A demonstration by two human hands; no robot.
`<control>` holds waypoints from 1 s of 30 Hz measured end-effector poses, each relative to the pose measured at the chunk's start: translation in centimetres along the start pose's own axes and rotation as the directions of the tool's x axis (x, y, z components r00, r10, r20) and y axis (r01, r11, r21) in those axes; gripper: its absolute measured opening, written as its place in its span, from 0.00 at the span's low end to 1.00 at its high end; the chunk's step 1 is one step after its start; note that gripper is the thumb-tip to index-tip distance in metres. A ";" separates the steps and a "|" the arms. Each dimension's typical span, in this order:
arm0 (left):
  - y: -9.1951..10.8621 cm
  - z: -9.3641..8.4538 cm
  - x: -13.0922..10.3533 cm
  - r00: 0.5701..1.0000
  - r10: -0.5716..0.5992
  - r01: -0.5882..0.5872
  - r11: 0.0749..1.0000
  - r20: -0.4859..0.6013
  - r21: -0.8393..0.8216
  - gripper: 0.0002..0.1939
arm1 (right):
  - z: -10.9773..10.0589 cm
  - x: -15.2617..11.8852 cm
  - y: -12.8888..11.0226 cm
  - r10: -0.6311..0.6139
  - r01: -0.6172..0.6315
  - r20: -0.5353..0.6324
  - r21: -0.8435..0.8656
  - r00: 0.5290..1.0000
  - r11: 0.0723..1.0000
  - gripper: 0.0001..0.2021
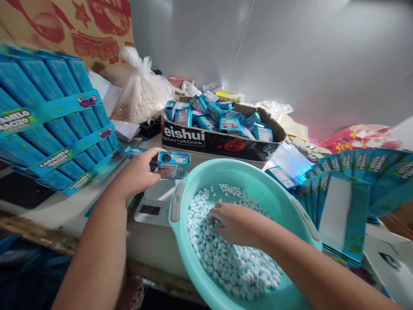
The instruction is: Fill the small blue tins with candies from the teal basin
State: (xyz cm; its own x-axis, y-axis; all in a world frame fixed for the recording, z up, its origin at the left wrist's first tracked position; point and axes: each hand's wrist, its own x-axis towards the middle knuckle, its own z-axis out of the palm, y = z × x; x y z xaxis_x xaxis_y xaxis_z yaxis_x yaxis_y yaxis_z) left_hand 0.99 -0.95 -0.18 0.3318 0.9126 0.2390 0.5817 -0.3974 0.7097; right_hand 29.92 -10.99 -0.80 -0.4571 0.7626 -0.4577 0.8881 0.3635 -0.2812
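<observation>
My left hand [146, 172] is closed around a small blue candy box [174, 164], its thumb along the near face. The box is held just above a white kitchen scale [154, 211], left of a turquoise basin [222, 167]. Inside the basin lie a great many small pale blue and white candies [222, 262]. My right hand [230, 221] reaches into them with its fingers curled down; the fingertips are partly hidden, and what they hold, if anything, cannot be made out.
A black carton [219, 146] of blue boxes stands behind the basin. Stacked display trays [54, 125] of boxes rise at the left. Flat blue cartons [342, 211] fan out at the right. A tied plastic bag [142, 90] sits at the back by the grey wall [290, 51].
</observation>
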 end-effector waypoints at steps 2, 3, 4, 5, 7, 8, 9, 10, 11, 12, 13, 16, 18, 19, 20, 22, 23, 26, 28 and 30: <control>-1.1 -0.3 -0.1 0.984 -0.108 0.123 0.987 0.139 -0.105 0.32 | 0.0 -0.1 -0.2 0.005 -0.005 -0.001 -0.002 1.000 1.000 0.12; -1.5 -0.4 -0.1 0.972 -0.147 0.173 0.975 0.186 -0.136 0.35 | 0.0 -0.1 -0.2 0.006 -0.006 0.000 -0.003 1.000 1.000 0.12; -1.7 -0.5 -0.1 0.962 -0.179 0.213 0.964 0.207 -0.156 0.38 | 0.0 -0.2 -0.3 0.006 -0.006 -0.002 -0.003 1.000 1.000 0.12; -1.7 -0.5 -0.2 0.960 -0.200 0.235 0.956 0.197 -0.177 0.42 | 0.0 -0.2 -0.4 0.001 -0.001 -0.007 -0.002 1.000 1.000 0.12; -1.3 -0.6 -0.2 0.977 -0.190 0.207 0.947 0.094 -0.244 0.46 | -0.1 -0.3 -0.5 -0.014 0.014 -0.011 0.004 1.000 1.000 0.12; -0.9 -0.6 -0.1 0.986 -0.166 0.159 0.944 0.001 -0.289 0.44 | -0.1 -0.4 -0.5 -0.023 0.023 -0.012 0.009 1.000 1.000 0.12; -0.6 -0.6 0.0 0.984 -0.144 0.101 0.937 -0.107 -0.335 0.41 | -0.1 -0.4 -0.5 -0.028 0.028 -0.010 0.014 1.000 1.000 0.12; -0.3 -0.7 0.1 0.967 -0.137 0.046 0.922 -0.213 -0.385 0.35 | -0.1 -0.4 -0.4 -0.028 0.028 -0.006 0.017 1.000 0.999 0.12; 0.0 -0.7 0.2 0.939 -0.149 0.000 0.902 -0.311 -0.433 0.30 | -0.2 -0.5 -0.4 -0.025 0.025 0.000 0.019 1.000 1.000 0.12; 0.1 -0.8 0.3 0.902 -0.175 -0.038 0.878 -0.395 -0.477 0.26 | -0.2 -0.5 -0.4 -0.021 0.021 0.003 0.022 1.000 1.000 0.12; 0.2 -0.9 0.4 0.862 -0.209 -0.070 0.853 -0.461 -0.518 0.22 | -0.3 -0.4 -0.3 -0.018 0.018 0.006 0.028 1.000 0.999 0.12; 0.2 -1.2 0.6 0.756 -0.316 -0.129 0.786 -0.573 -0.604 0.15 | -0.5 -0.4 -0.2 -0.013 0.012 0.018 0.056 1.000 0.998 0.12; 0.0 -1.4 0.7 0.712 -0.370 -0.131 0.766 -0.597 -0.630 0.13 | -0.5 -0.3 -0.1 0.005 -0.006 0.028 0.068 1.000 0.998 0.12; 0.0 -1.4 0.7 0.701 -0.390 -0.125 0.758 -0.598 -0.640 0.13 | -0.4 -0.3 -0.1 0.017 -0.019 0.033 0.068 0.999 0.997 0.13; 0.0 -1.5 0.8 0.693 -0.404 -0.121 0.751 -0.597 -0.649 0.12 | -0.4 -0.3 0.0 0.026 -0.028 0.032 0.068 0.999 0.997 0.12; -0.1 -1.5 0.8 0.690 -0.415 -0.116 0.745 -0.593 -0.656 0.12 | -0.3 -0.4 0.1 0.026 -0.028 0.024 0.072 0.999 0.997 0.12; -0.1 -1.5 0.8 0.692 -0.413 -0.112 0.749 -0.592 -0.653 0.12 | -0.3 -0.4 0.2 0.024 -0.026 0.022 0.076 0.999 0.997 0.12; -0.2 -1.4 0.7 0.704 -0.392 -0.089 0.779 -0.592 -0.621 0.12 | -0.6 -0.6 0.3 0.045 -0.048 0.035 0.091 0.998 0.995 0.11; -0.3 -1.3 0.7 0.715 -0.378 -0.079 0.792 -0.588 -0.605 0.13 | -0.8 -0.7 0.3 0.062 -0.065 0.035 0.111 0.997 0.992 0.10; -0.4 -1.2 0.7 0.725 -0.374 -0.072 0.795 -0.578 -0.603 0.13 | -1.0 -0.8 0.4 0.056 -0.058 0.024 0.131 0.998 0.990 0.10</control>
State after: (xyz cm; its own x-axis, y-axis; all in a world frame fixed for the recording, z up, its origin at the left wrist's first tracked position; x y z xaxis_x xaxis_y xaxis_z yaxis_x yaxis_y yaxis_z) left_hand 0.07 -0.08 0.52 -0.4063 0.8661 0.2914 -0.0094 -0.3228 0.9464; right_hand 30.67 -10.92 0.27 -0.4081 0.7684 -0.4930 0.8993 0.2451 -0.3622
